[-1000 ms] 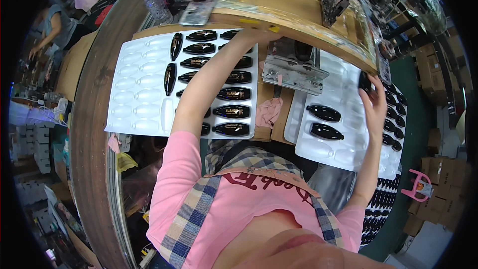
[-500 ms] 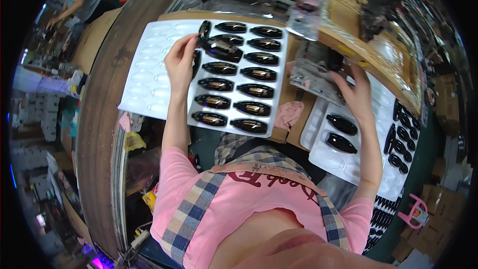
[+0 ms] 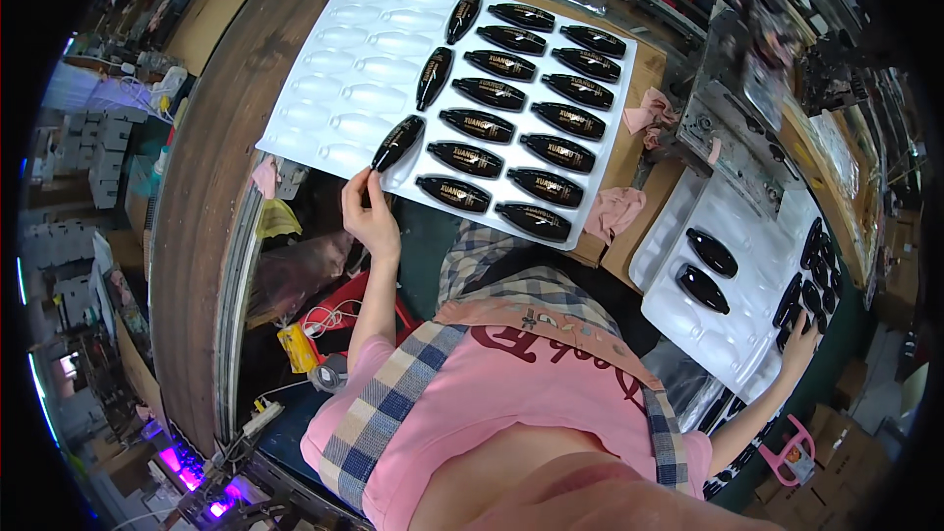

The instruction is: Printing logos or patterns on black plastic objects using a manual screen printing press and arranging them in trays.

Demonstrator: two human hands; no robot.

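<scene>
My left hand pinches the near end of a glossy black spindle-shaped piece with gold print, at the near edge of a white moulded tray. Two similar pieces lie slanted in line beyond it. Two columns of printed black pieces fill the tray's right part; its left hollows are bare. Far to the right, my right hand reaches into a cluster of black pieces beside a second white tray. Whether its fingers grip one is unclear. Two plain black pieces sit on that second tray.
A metal plate of a machine and a wooden frame stand beyond the second tray. Pink cloths lie between the trays. A wooden beam runs along my left. A pink plastic item is at the lower right.
My left hand has come from the tray's far part to its near edge. My right hand has left the machine plate for the black pieces at far right. The whole view has shifted.
</scene>
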